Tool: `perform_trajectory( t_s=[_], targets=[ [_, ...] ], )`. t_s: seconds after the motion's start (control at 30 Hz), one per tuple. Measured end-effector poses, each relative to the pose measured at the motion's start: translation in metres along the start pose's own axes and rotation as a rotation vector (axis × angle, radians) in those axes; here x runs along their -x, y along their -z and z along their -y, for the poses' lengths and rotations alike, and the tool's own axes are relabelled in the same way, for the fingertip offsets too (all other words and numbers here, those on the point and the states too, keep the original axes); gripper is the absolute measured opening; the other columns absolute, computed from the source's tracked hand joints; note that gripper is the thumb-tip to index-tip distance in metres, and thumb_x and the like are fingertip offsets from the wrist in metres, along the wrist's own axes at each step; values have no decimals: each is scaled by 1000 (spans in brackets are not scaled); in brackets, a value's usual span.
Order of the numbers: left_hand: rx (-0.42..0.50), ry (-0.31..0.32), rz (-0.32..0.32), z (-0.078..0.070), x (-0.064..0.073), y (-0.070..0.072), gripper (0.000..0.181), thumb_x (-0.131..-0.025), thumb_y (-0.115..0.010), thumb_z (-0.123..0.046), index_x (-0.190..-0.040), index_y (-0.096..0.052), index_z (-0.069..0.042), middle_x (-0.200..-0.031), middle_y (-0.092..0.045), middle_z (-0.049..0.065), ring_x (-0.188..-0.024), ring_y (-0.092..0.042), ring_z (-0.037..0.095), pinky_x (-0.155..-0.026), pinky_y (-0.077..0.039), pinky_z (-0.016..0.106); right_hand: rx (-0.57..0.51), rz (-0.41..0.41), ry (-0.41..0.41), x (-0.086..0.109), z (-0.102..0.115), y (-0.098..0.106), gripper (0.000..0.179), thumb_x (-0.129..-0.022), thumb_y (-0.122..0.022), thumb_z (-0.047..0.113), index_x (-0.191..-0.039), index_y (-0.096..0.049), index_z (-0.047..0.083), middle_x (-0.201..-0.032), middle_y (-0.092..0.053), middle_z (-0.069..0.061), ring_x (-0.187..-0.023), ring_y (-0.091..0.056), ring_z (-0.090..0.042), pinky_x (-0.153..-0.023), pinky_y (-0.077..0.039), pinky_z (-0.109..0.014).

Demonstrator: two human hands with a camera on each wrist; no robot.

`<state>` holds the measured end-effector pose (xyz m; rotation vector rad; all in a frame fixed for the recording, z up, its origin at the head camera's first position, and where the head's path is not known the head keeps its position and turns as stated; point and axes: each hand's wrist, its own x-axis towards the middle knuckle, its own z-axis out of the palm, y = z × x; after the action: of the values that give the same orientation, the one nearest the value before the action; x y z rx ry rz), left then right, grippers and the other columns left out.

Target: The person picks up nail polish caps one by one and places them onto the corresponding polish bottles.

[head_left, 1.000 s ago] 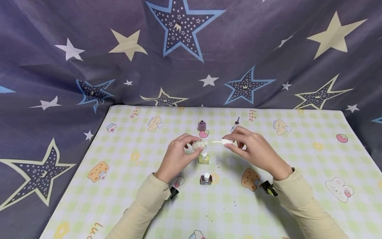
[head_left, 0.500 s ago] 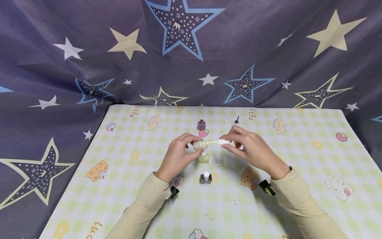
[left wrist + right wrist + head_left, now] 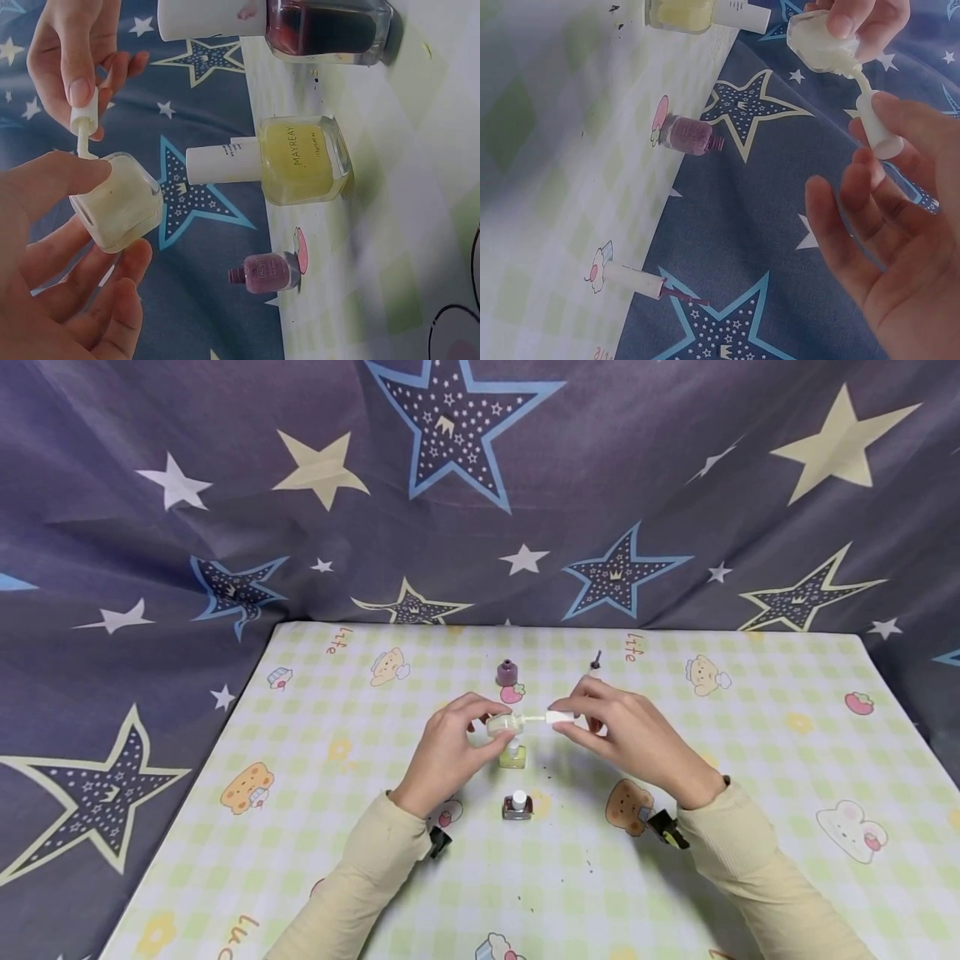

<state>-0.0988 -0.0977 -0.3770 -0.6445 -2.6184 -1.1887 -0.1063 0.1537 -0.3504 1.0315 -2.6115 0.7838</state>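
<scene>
My left hand grips a clear glass nail polish bottle with pale cream polish, held tilted above the table with its neck toward the right. Between thumb and fingers, my right hand pinches the white brush cap. The cap's pale brush stem reaches the bottle's mouth, its tip hidden inside. Just below the held bottle stands a capped yellow nail polish bottle. An uncapped purple nail polish bottle is farther back, and its white cap stands to the right, brush pointing up.
A capped dark red nail polish bottle stands nearer the front. Small dark specks dot the checked tablecloth. Behind the table hangs a dark star-patterned curtain.
My right hand has moved left with the brush cap. The brush, earlier apart from the cream bottle, now enters its mouth. The left hand has barely moved.
</scene>
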Motion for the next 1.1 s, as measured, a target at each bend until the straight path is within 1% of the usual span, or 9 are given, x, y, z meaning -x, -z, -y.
perform_trajectory(
  t_s=[0.27, 0.53, 0.9, 1.1],
  targets=[
    [-9, -9, -8, 0, 0, -1, 20, -87, -79, -18, -106, -75, -13, -102, -69, -3, -83, -59, 13, -75, -54, 40, 2, -1, 9, -1, 1, -1, 22, -94, -69, 28, -112, -75, 17, -91, -59, 8, -61, -47, 2, -56, -45, -20],
    [-16, -10, 2, 0, 1, -1, 21, -87, -79, -19, -107, -75, -14, -104, -69, -3, -87, -60, 12, -76, -53, 36, -4, 17, 2, -2, 1, -2, 22, -95, -69, 29, -112, -75, 17, -91, -59, 8, -61, -48, 1, -57, -46, -20],
    [-1, -17, 7, 0, 2, -3, 23, -87, -78, -21, -109, -75, -15, -105, -69, -2, -93, -62, 14, -78, -54, 38, 2, 35, 2, -4, 1, -4, 22, -95, -68, 31, -110, -76, 17, -90, -59, 9, -60, -47, 2, -56, -45, -20],
    [-21, -30, 6, 0, 1, -3, 24, -87, -79, -22, -110, -76, -16, -105, -69, -2, -94, -62, 14, -77, -53, 34, 4, 32, 15, -5, 1, -5, 22, -95, -68, 30, -109, -77, 16, -90, -58, 9, -60, -47, 2, -56, -45, -19]
  ],
)
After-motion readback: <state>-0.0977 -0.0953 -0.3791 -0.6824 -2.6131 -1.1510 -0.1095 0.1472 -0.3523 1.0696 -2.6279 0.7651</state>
